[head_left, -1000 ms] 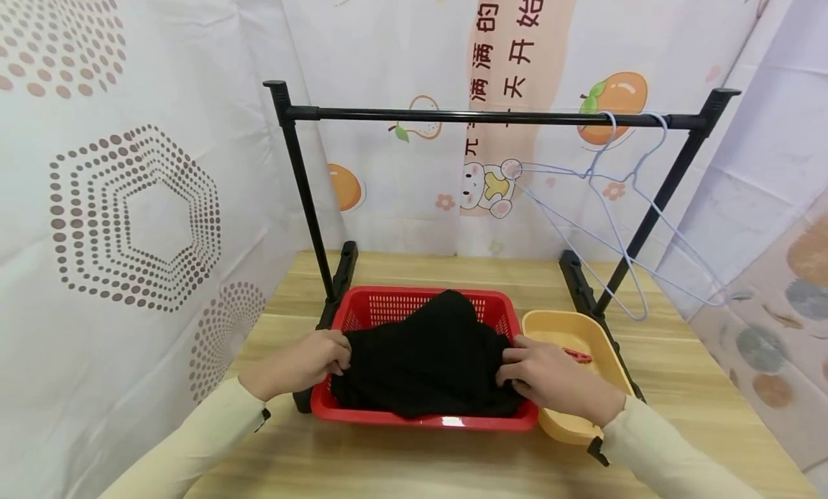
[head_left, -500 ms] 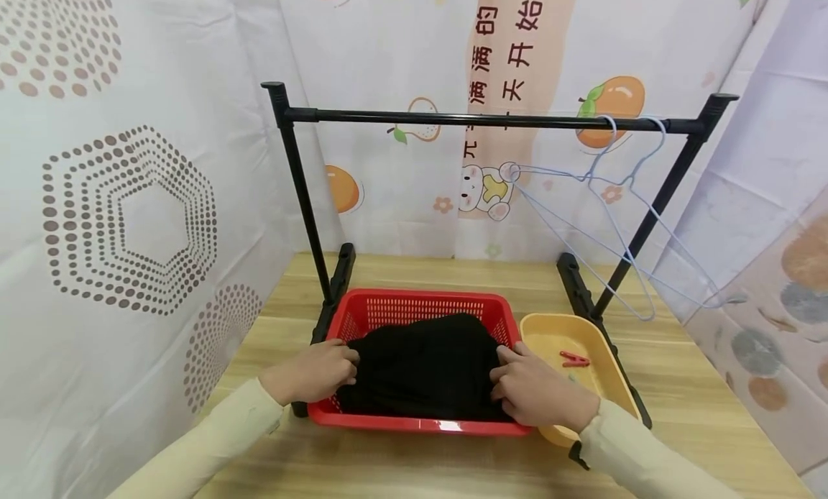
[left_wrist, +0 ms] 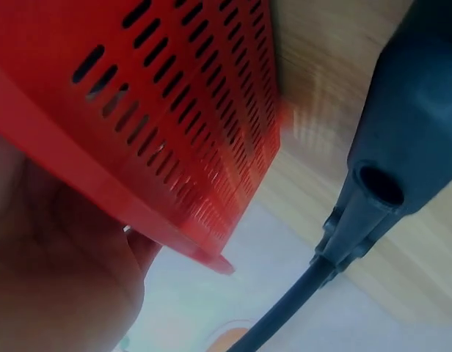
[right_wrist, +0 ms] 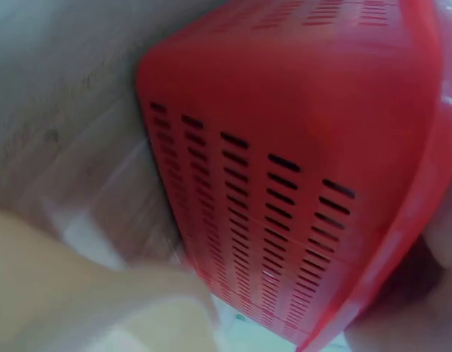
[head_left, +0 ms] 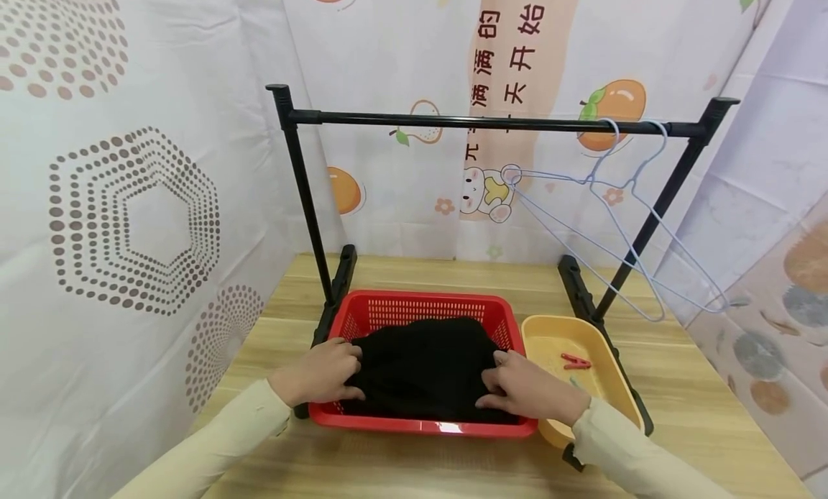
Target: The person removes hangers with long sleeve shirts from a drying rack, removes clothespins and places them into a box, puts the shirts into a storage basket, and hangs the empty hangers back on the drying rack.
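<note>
A black cloth [head_left: 427, 369], apparently a folded garment, lies in the red basket [head_left: 423, 427]. At the basket's left end my left hand [head_left: 321, 373] reaches over the rim, its fingertips on the cloth's edge and the thumb spread apart. My right hand [head_left: 532, 387] reaches over the opposite rim; its fingers touch the cloth, with a gap between thumb and index finger. In the left wrist view the palm [left_wrist: 57, 264] is beside the slotted basket wall [left_wrist: 182, 110]. The right wrist view has the basket wall [right_wrist: 277, 169], while the fingertips are hidden behind the rim.
A yellow tray [head_left: 550, 341] holding a red clothes peg [head_left: 576, 362] stands right of the basket. A black clothes rack [head_left: 414, 119] spans behind, its feet on the wooden table [head_left: 453, 272]. Two pale blue wire hangers [head_left: 591, 181] hang at its right end.
The cloth's raised peak has sunk and the cloth lies flatter in the basket. Both hands have shifted slightly inward, and their thumbs have spread away from the fingers.
</note>
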Available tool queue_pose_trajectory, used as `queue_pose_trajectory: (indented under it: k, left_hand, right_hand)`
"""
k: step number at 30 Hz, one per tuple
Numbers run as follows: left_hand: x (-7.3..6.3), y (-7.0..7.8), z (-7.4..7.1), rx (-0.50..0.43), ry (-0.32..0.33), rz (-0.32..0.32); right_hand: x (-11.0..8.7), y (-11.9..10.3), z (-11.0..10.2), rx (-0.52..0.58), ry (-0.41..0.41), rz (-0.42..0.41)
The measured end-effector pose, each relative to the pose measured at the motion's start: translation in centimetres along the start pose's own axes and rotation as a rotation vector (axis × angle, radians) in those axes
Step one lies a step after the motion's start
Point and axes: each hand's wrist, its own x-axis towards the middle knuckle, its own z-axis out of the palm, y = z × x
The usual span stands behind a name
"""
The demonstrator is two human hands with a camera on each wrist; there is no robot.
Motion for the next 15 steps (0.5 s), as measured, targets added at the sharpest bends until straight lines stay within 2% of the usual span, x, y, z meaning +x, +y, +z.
queue_pose_trajectory:
  k: [4, 7, 11, 15]
  left_hand:
    - [-0.03, -0.24, 0.12, 0.000, 0.027, -0.025]
    - [-0.16, -0.35, 0.12, -0.037, 0.046, -0.047]
    - [-0.46, -0.38, 0.05, -0.095, 0.059, -0.036]
    - [-0.71, -0.33, 0.04, -0.049, 0.057, 0.016]
  right_hand:
    - [-0.06, 0.33, 0.30, 0.216, 0.014, 0.135]
    - [0.03, 0.46, 0.21, 0.259, -0.011, 0.198]
    - [0.06, 0.26, -0.23, 0.132, -0.030, 0.191]
    - [-0.21, -0.18, -0.20, -0.045, 0.006, 0.139]
